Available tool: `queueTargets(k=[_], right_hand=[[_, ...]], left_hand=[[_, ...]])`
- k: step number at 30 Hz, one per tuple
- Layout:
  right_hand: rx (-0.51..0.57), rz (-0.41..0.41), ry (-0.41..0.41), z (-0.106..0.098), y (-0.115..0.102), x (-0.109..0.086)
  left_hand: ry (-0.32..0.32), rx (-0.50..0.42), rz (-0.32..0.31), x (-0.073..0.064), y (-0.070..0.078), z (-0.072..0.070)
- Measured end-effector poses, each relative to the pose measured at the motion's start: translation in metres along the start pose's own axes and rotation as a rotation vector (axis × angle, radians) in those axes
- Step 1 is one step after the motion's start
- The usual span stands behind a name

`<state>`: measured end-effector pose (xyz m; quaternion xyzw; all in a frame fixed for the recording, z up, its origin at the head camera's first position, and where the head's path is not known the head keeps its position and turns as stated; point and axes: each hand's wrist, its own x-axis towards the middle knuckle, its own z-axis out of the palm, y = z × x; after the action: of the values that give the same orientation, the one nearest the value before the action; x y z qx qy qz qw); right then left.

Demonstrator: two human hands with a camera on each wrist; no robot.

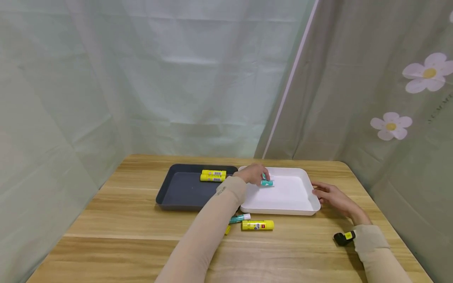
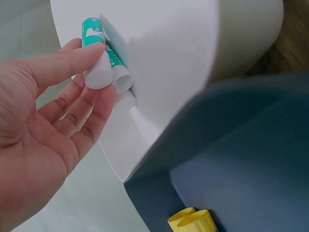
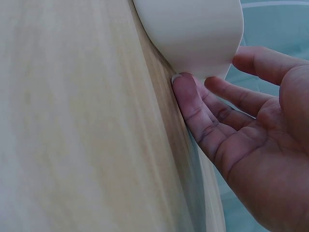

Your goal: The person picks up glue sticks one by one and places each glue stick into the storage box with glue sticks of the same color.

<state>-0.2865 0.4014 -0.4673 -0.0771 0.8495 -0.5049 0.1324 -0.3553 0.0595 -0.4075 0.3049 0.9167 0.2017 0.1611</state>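
Over the left part of the white tray (image 1: 286, 196), my left hand (image 1: 252, 174) pinches a teal-and-white glue stick (image 2: 94, 53) between thumb and fingers. Another teal-and-white glue stick (image 2: 119, 72) lies just beyond it in the tray. My right hand (image 1: 332, 196) touches the tray's outer right wall with its fingertips (image 3: 186, 89), the fingers only loosely bent. Two yellow glue sticks (image 1: 213, 178) lie side by side in the dark tray (image 1: 177, 196) on the left.
In front of the trays, a yellow glue stick (image 1: 257, 225) and a teal glue stick with a white cap (image 1: 240, 218) lie on the wooden table (image 1: 124, 220). Another yellow item (image 1: 227, 230) is mostly hidden by my left arm. Curtains (image 1: 194, 78) hang behind the table.
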Motion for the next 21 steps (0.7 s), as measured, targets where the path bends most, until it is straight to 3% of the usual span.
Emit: queueTargets(k=[9, 21], right_hand=[[0.006, 0.000, -0.005, 0.0028, -0.0035, -0.0020], [0.026, -0.014, -0.016, 0.0034, -0.0068, -0.0028]], left_hand=[[0.015, 0.049, -0.023, -0.0022, 0.0009, 0.0032], [0.024, 0.011, -0.032, -0.0045, -0.0029, 0.0015]])
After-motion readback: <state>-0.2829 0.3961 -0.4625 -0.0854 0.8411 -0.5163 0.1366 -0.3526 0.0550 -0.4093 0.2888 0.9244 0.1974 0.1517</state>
